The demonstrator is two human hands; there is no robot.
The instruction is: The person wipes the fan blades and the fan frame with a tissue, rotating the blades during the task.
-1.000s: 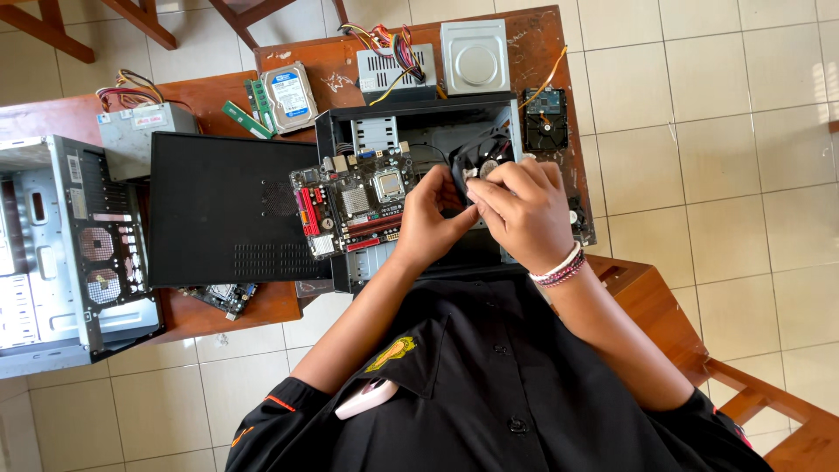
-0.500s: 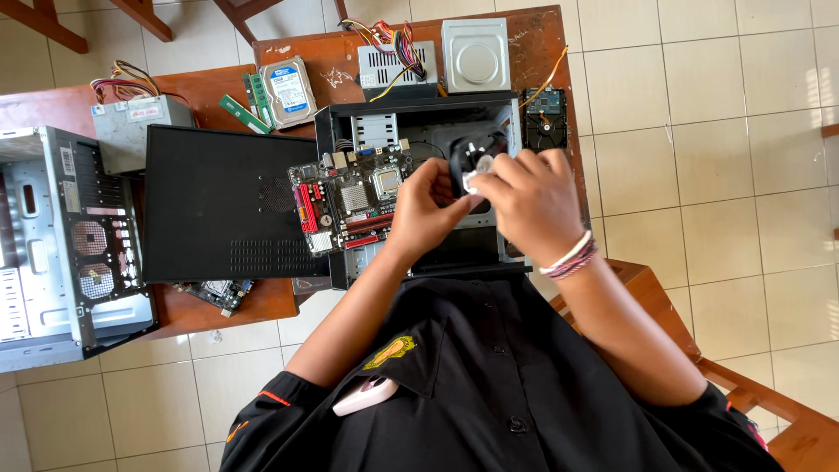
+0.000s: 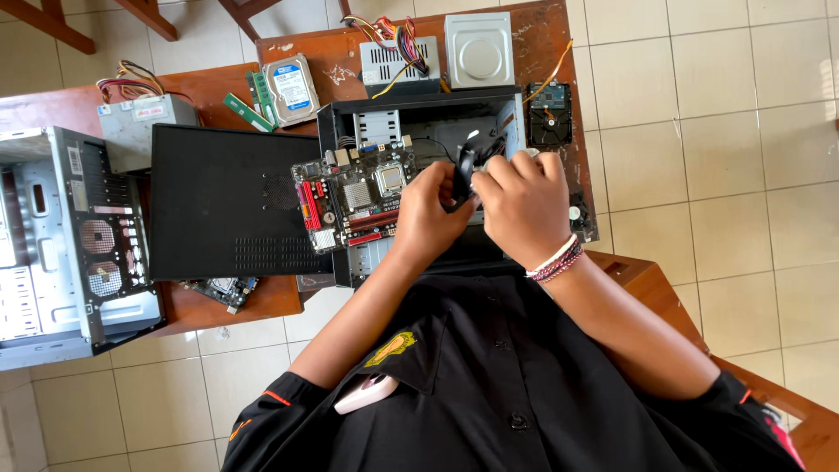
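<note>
- Lying on its side on the wooden table (image 3: 542, 35), the open black computer case (image 3: 419, 109) is seen with its side panel (image 3: 223, 201) already taken off and laid flat just to the left of it.
- A motherboard (image 3: 354, 197) is seated in the case with its processor socket bare; no cooler is mounted on it yet, so the refitting is judged to be well short of finished.
- Several parts are still left outside the case: a power supply (image 3: 398, 61) with loose coloured wires, an optical drive (image 3: 478, 37), two hard drives (image 3: 290, 87) (image 3: 549, 114) and a memory stick (image 3: 238, 112).
- A second, pale case (image 3: 74, 236) is stood open at the far left, with another power supply (image 3: 144, 122) behind it.
- A small black fan (image 3: 468, 166) is held above the case interior, just right of the motherboard, between both hands.
- The right hand (image 3: 524, 205) is raised over the case with a beaded band at the wrist; its fingers are curled and closed on the fan's right side.
- The left hand (image 3: 428, 210) is brought in from below, thumb and fingers pinched on the fan's left edge, touching the other hand.
</note>
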